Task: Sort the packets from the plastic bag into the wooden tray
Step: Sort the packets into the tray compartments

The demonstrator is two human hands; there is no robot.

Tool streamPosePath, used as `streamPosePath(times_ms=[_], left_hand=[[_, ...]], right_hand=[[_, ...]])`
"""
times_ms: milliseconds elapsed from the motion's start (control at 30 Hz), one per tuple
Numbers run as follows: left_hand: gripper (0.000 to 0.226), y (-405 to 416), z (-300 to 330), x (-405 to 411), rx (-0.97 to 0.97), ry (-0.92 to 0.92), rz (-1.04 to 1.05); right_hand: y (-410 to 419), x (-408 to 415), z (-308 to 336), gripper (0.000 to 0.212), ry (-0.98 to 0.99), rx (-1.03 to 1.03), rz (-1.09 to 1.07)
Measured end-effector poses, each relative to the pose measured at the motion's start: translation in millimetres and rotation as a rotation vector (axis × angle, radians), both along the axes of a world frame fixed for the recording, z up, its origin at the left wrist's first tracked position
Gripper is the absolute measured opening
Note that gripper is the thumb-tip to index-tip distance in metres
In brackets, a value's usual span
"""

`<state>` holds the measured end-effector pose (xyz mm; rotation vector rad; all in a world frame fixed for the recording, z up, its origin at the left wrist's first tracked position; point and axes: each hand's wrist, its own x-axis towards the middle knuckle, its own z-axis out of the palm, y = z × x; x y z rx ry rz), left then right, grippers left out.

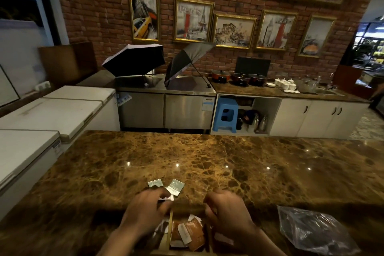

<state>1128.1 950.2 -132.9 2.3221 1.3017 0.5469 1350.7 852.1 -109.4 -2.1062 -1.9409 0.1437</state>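
On the brown marble counter (207, 162), a wooden tray (169, 228) with dividers sits at the near edge under both hands. Its middle compartment holds several orange and white packets (191, 233). Two green-white packets (166, 186) lie loose on the counter just beyond the tray. My left hand (145, 208) hovers over the tray's left part with its fingers pinched on a small white packet (166, 199). My right hand (226, 208) is curled over the tray's right side; what it holds is hidden. The clear plastic bag (311, 230) lies crumpled to the right.
White chest freezers (52, 114) stand at the left beside the counter. Behind are a steel cabinet with two open umbrellas (158, 62), a blue stool (225, 114), and a back counter with pots and white cups.
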Motion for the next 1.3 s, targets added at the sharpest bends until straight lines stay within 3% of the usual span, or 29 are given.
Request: streamPosePath(times_ms=[167,300,400,600,867,1100,1300], left_hand=[[0.032,40.4,-6.3,-12.6,-0.071,0.148,0.046],[0.036,56.3,-19.4,-9.7,-0.119,0.256,-0.060],[0.037,63.4,-22.7,-4.0,-0.100,0.362,-0.132],[0.037,77.6,-27.1,-13.9,-0.045,0.442,-0.052],[0.024,96.2,-28.5,-29.1,-0.094,0.468,0.122],[0.027,106.4,-23.2,-21.6,-0.097,0.521,0.140],[0.033,113.1,-30.7,-26.4,-0.202,0.523,0.156]], right_hand=[[44.8,-5.4,1.3,0.033,0.001,-0.176,0.014],[77.0,-16.6,-5.5,0.040,-0.024,-0.276,0.071],[101.5,-25.6,-16.5,0.043,-0.123,-0.292,0.175],[135.9,-26.8,-47.7,0.061,-0.160,-0.420,0.287],[145.4,-25.4,-53.7,0.020,-0.183,-0.214,0.244],[151.7,-19.8,-51.5,0.037,-0.263,-0.244,0.193],[161.3,-36.0,-43.2,0.038,0.135,-0.322,0.131]])
